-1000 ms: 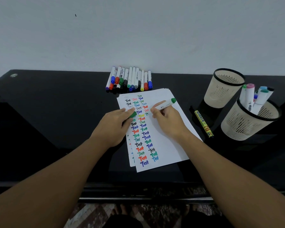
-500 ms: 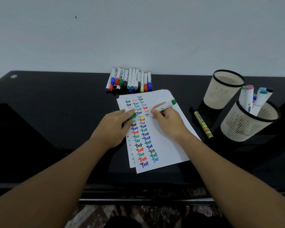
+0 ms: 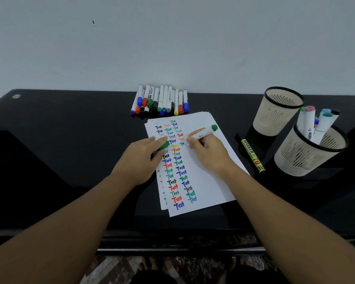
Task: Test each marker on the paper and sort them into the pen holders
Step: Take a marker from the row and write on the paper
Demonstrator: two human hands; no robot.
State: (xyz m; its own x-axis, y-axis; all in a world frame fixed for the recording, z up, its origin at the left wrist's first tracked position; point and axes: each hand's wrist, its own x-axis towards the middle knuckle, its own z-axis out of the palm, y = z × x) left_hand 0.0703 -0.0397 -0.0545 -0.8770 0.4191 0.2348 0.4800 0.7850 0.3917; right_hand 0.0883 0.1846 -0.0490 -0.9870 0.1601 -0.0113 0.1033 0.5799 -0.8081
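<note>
Closest in, two bare arms reach forward over the shiny black table. A small stack of white paper sheets lies on it, a bit tilted. The top sheet has two long rows of the word "Test" in black, red, green and blue, with one yellow one.

The left hand rests on the left side of the paper. Its fingers are curled around a small green marker cap, pinching it.

The right hand sits on the paper too. Its fingers and thumb grip a white marker with a green end, like you hold a pen to write. The tip points down at the paper beside the upper "Test" words, but the fingers hide the tip itself.

Just right of the paper lies a yellow marker with black letters, flat on the table.

Further right stands a cream plastic pen holder with a black rim. White markers with colored caps stick up out of it. Behind it stands a second cream pen holder, tipped a little.

At the back, by the pale wall, a row of white markers with mixed color caps lies side by side.
</note>
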